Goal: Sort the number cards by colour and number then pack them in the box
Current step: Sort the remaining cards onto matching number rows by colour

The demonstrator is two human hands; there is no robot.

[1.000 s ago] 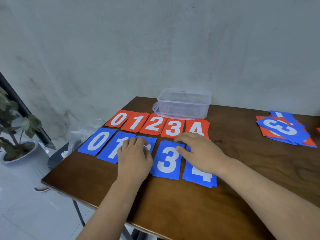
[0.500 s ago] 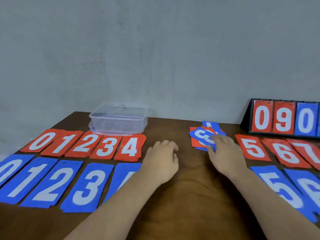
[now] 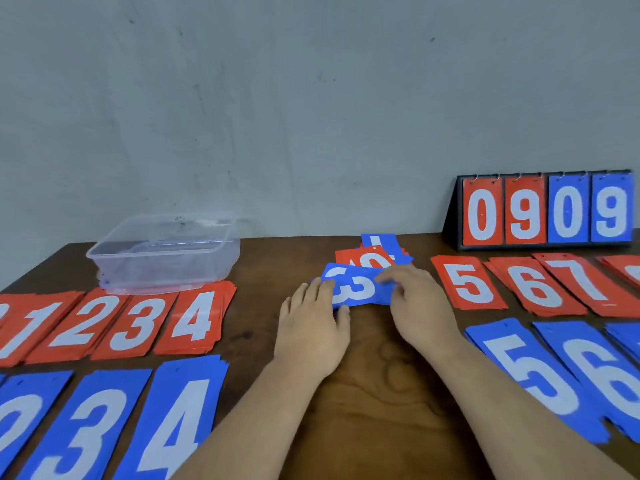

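bare table [image 3: 374, 393] lies open between red 4 pile [image 3: 194, 322] and blue 5 pile [image 3: 530, 375].

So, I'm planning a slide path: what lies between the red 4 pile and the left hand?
Head view: only bare wooden tabletop lies between the red 4 pile and the left hand; no card sits there.
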